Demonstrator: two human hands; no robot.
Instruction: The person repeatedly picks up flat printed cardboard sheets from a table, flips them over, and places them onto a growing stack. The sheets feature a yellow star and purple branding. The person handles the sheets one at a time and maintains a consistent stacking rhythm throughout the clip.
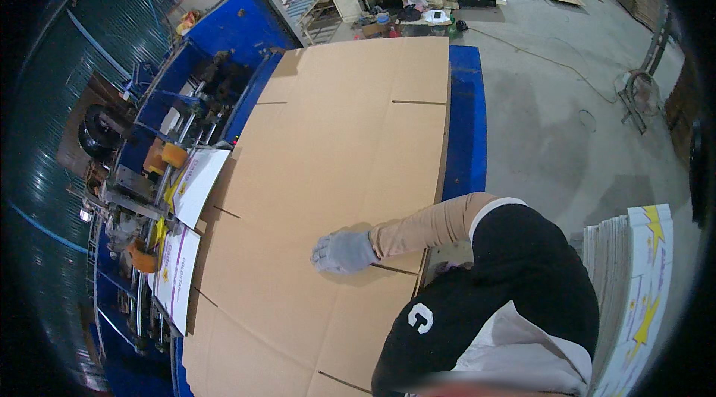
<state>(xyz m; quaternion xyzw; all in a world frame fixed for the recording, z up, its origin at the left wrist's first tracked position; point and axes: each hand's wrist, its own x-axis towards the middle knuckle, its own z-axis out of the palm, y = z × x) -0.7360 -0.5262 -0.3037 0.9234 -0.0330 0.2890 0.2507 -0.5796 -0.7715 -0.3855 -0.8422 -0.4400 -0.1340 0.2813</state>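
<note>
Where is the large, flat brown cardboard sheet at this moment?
In the head view, the large, flat brown cardboard sheet spans the middle, just right of the blue metal machine, with the person's grey-gloved right hand resting on it.

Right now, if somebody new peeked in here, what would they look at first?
Probably the big flat sheet of brown cardboard filling the middle, with a grey-gloved right hand resting on it. Next might come the blue metal machine along the left, where two white printed panels stick out. At lower right, a stack of white sheets with yellow star shapes also catches the eye.
</note>
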